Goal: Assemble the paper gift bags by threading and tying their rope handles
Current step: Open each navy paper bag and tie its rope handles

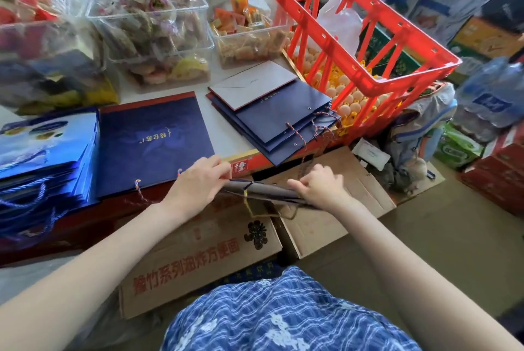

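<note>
Head view: flat navy gift bag (266, 193) held edge-on in mid-air, just below the table edge (226, 138) and above cardboard boxes (204, 254). Left hand (198, 183) pinching the bag's left end, thumb and fingers curled round it. Right hand (317, 183) gripping the right end, fingers curled over the top edge. Rope handle (252, 209) dangling in a loop underneath. More navy bags (272, 121) stacked on the table beside a red crate (363, 47). Another navy bag (153, 140) lying flat at left.
</note>
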The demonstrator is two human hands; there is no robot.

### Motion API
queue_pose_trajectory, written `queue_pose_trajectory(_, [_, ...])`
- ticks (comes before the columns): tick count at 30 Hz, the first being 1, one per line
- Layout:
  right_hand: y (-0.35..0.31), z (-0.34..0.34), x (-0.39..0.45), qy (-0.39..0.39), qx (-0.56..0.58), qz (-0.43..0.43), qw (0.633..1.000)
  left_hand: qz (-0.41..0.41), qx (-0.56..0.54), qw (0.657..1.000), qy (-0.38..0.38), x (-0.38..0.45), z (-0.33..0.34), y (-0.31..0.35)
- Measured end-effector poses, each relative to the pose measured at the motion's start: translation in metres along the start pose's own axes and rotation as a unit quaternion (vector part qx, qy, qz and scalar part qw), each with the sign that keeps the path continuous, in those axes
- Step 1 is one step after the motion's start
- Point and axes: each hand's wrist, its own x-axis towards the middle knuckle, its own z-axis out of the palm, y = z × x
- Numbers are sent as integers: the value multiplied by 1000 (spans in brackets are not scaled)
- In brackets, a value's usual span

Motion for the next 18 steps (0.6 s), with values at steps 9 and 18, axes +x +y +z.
queue_pose_trajectory(9, [-29,28,8,-125,528,70,837,-37,55,997,40,-33,55,-1])
queue_pose_trajectory(18, [-35,-44,46,9,752,-8,659,-180,-75,979,60,6,37,0])
